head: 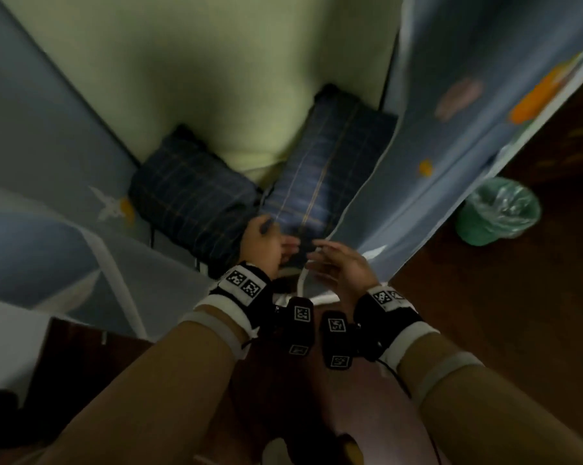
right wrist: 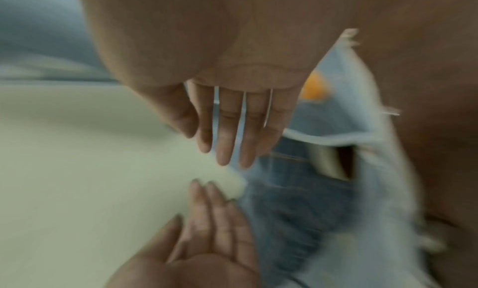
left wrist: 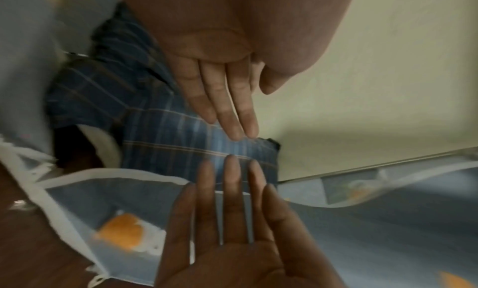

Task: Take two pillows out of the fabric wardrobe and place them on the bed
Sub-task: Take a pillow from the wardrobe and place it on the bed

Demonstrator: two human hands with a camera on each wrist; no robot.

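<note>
Two dark blue plaid pillows lie at the bottom of the fabric wardrobe (head: 458,105): the left pillow (head: 189,199) lies flat, and the right pillow (head: 330,162) leans against the pale green back. My left hand (head: 270,243) and right hand (head: 330,260) are at the right pillow's near end, palms facing each other, fingers straight, holding nothing. In the left wrist view the left hand's fingertips (left wrist: 245,132) lie against this pillow (left wrist: 181,141), with the right hand (left wrist: 232,206) just below. The right wrist view is blurred: right hand (right wrist: 232,128), left hand (right wrist: 214,227), pillow (right wrist: 292,190).
The wardrobe's blue printed curtain hangs open at both sides, its right flap (head: 417,182) close to my right hand. A green bin with a plastic liner (head: 498,211) stands on the dark wooden floor (head: 518,313) to the right. Dark wooden furniture (head: 82,350) sits at the lower left.
</note>
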